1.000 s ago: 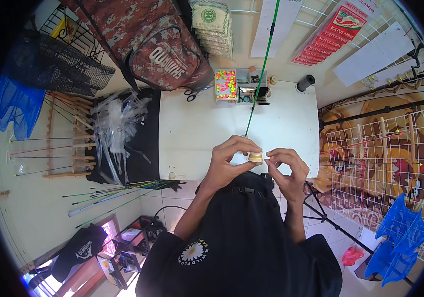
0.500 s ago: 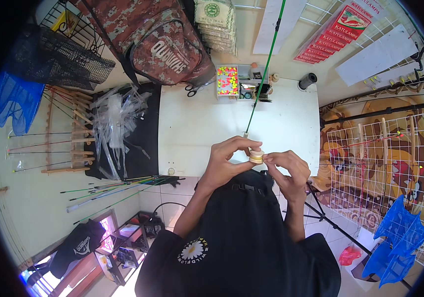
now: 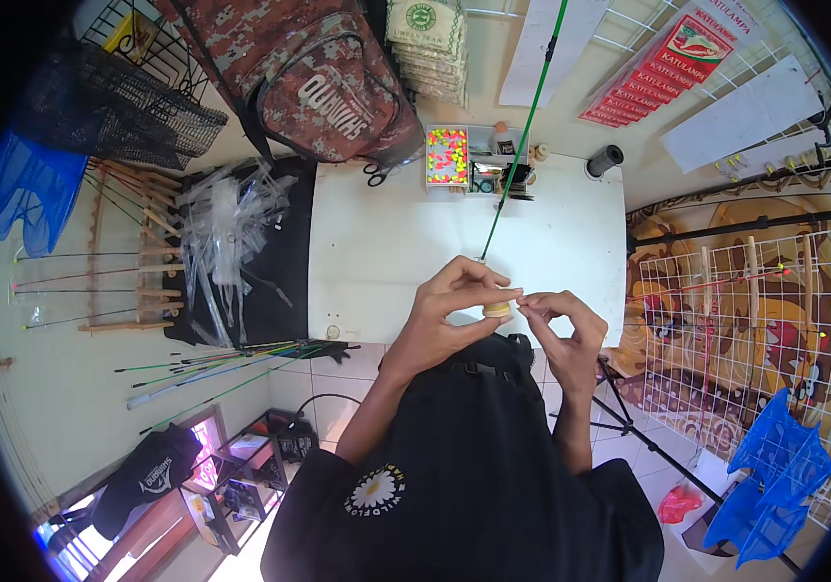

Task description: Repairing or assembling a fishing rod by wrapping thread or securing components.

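Observation:
My left hand point(image 3: 443, 318) grips a small cream-yellow spool point(image 3: 498, 310) between its thumb and fingers, just past the table's near edge. Close to the spool's right side, my right hand point(image 3: 574, 328) is closed in a pinch, its fingertips nearly at the left fingertips. Whatever lies in that pinch is too fine to make out. A slim green fishing rod point(image 3: 519, 152) slants from the top of the view down to just beyond my left hand, where its lower end is partly hidden.
On the white table point(image 3: 386, 242) stand a divided tray point(image 3: 479, 191) with colourful beads, scissors point(image 3: 374, 176) and a dark cylinder point(image 3: 605, 160). A camouflage bag point(image 3: 338, 97) is at the back left. Clear plastic sleeves point(image 3: 226, 242) and several thin rods point(image 3: 231, 367) lie left; a black tripod point(image 3: 672, 451) stands right.
The left fingers have shifted over the top of the spool, reaching further right. My right fingertips have drawn slightly away from the spool's side.

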Available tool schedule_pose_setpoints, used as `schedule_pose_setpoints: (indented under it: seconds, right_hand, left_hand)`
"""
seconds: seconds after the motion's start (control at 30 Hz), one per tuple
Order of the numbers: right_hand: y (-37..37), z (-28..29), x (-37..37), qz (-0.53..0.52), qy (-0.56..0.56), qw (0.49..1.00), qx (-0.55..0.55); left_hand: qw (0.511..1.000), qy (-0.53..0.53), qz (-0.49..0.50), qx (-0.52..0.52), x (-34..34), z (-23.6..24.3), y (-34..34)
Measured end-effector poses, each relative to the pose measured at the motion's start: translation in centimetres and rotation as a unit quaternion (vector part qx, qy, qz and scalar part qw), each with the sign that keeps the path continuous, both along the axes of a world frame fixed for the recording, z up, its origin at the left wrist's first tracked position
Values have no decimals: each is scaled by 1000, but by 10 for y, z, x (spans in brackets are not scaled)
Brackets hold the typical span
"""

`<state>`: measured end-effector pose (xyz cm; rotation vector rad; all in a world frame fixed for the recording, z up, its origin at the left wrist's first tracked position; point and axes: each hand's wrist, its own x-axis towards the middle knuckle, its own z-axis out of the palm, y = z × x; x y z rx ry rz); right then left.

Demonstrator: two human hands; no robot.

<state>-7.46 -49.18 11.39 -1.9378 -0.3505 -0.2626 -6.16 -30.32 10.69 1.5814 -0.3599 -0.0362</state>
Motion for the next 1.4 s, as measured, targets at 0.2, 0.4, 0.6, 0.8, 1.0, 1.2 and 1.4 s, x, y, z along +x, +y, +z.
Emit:
schedule_pose_setpoints:
  seconds: [0.2,0.4,0.6,0.8,1.0,1.2,1.4]
  right_hand:
    - [1,3,0,-2,-1,1000,20]
    - [1,3,0,16,-51,998,-20]
    - [1,4,0,27,-50,998,-36]
    - [0,3,-1,33,-45,998,-30]
    - [3,3,-2,28,-39,998,-38]
    - [4,8,-2,26,-59,996,-53]
    - [7,3,-4,3,-29,999,-20]
  left_hand:
    - [1000,24,-2,-11,0,-4,-1]
    - [999,19,-7,-34,0,-5,-1]
    - [1000,19,-12,-9,0,-7,4]
    - [998,46,-16,-43,2,-8,4]
    - [995,77,-14,-68,-1,-13,4]
    - [995,83,-14,-57,1,-4,5]
    - [997,65,-6,-45,1,-6,5]
